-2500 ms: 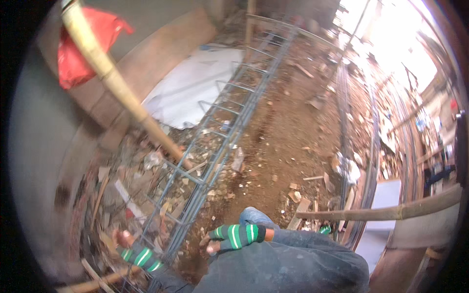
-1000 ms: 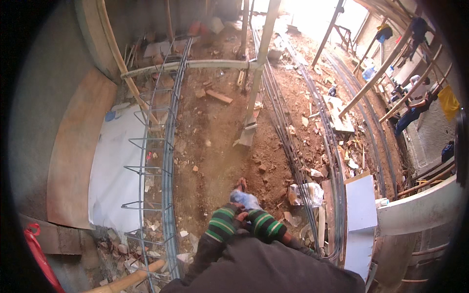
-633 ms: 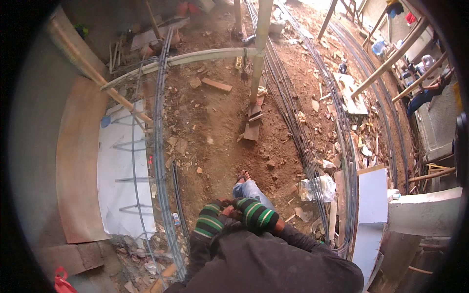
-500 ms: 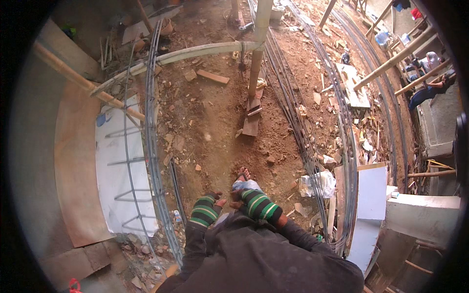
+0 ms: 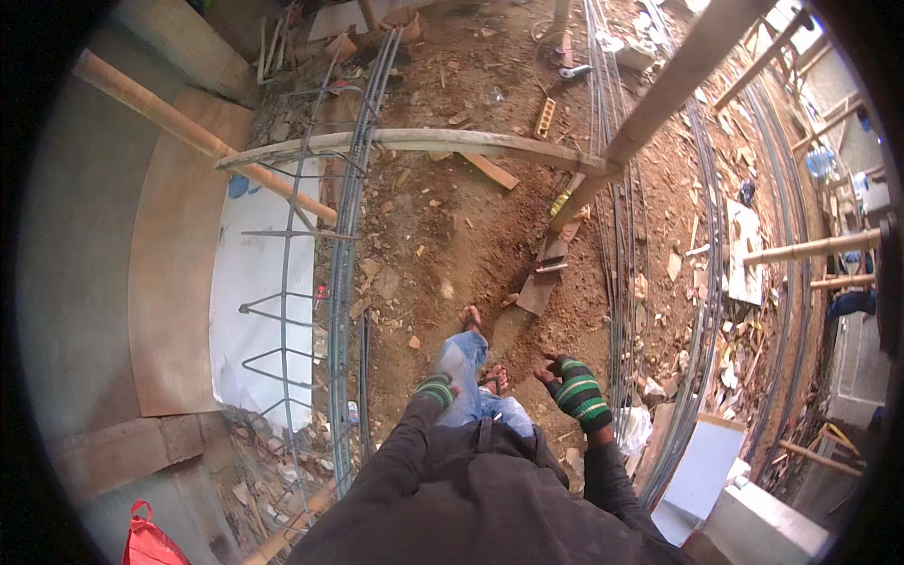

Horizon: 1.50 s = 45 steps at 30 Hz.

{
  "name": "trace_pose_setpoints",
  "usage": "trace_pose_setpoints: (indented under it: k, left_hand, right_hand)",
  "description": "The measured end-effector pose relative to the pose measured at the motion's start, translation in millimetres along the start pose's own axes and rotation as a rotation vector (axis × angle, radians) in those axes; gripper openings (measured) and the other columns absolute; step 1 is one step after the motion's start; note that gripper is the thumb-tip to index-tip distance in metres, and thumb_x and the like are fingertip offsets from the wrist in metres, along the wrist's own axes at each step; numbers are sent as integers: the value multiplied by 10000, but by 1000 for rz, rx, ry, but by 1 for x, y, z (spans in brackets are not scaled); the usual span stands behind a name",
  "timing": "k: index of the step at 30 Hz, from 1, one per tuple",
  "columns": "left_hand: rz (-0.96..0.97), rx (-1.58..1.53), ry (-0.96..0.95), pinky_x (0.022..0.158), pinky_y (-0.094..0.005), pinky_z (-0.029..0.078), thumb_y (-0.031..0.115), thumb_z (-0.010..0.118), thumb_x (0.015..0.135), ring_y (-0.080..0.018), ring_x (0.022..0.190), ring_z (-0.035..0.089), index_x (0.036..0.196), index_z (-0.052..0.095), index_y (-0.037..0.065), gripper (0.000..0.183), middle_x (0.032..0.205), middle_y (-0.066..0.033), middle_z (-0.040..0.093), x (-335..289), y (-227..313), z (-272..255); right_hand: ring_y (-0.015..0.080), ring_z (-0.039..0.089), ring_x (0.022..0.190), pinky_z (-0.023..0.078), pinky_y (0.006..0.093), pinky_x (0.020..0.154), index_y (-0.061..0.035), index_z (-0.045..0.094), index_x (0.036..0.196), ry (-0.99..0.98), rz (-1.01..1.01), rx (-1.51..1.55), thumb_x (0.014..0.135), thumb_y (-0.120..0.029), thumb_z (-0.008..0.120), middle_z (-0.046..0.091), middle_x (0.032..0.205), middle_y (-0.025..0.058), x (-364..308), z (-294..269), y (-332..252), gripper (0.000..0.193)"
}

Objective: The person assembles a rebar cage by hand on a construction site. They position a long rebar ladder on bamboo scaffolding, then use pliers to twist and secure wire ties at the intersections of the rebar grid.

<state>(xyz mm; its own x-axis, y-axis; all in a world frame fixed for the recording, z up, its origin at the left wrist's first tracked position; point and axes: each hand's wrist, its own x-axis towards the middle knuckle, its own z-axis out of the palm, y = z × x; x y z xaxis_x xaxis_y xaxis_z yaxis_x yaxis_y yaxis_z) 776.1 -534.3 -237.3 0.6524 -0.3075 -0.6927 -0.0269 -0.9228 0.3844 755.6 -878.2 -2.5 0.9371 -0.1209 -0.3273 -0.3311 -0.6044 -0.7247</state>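
While the person stands on red dirt, the right hand (image 5: pixel 574 391) in a green striped fingerless glove hangs empty with fingers spread, and the left hand (image 5: pixel 435 389) rests at the jeans (image 5: pixel 466 363), its grip hidden. A rebar cage (image 5: pixel 315 282) lies just left; bamboo poles (image 5: pixel 414 143) cross ahead, blocking the path.

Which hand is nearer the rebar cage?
Left. The left hand hangs just right of the rebar cage, empty. The right hand is farther right, beyond the legs, fingers spread.
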Motion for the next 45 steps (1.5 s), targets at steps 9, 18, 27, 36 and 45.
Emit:
trace_pose_setpoints:
  k: [9, 18, 27, 36, 45]
  left_hand:
    - [34, -219, 73, 987, -457, 468, 454, 747, 806, -389, 1114, 630, 1219, 642, 55, 584, 1189, -217, 667, 117, 42, -52]
    - [-59, -239, 68, 1022, -511, 428, 475, 732, 816, -419, 1246, 521, 1319, 550, 86, 663, 1324, -231, 550, 126, 17, -17]
    - [-194, -95, 248, 1072, -529, 385, 434, 715, 851, -460, 1283, 457, 1339, 507, 26, 670, 1446, -282, 407, 141, 54, 31]
    - [-358, -221, 433, 1004, -507, 426, 333, 728, 853, -406, 1201, 526, 1211, 582, 13, 502, 1359, -210, 513, 107, 59, 31]
    - [-507, -216, 419, 990, -494, 422, 303, 730, 843, -366, 1180, 536, 1117, 634, 27, 400, 1299, -160, 557, 102, 68, 50]
  right_hand:
    - [316, 693, 845, 539, 392, 747, -1, 654, 1176, -163, 4, -13, 897, -332, 718, 722, 955, 185, 85, 3, -49, 438]
    - [354, 690, 865, 531, 407, 781, 2, 635, 1177, -215, -30, -130, 919, -268, 689, 715, 949, 201, 148, 41, 56, 377]
    - [423, 658, 822, 495, 504, 695, -37, 709, 927, -441, 10, -158, 876, -368, 666, 680, 879, 251, 294, 139, 342, 338]
    - [382, 675, 860, 534, 464, 721, -87, 695, 970, -227, -164, -828, 780, -240, 681, 702, 918, 172, 470, 194, 489, 245]
    - [295, 642, 901, 473, 448, 807, -197, 683, 1105, -184, -372, -1058, 924, -169, 494, 677, 976, 94, 502, 214, 523, 263]
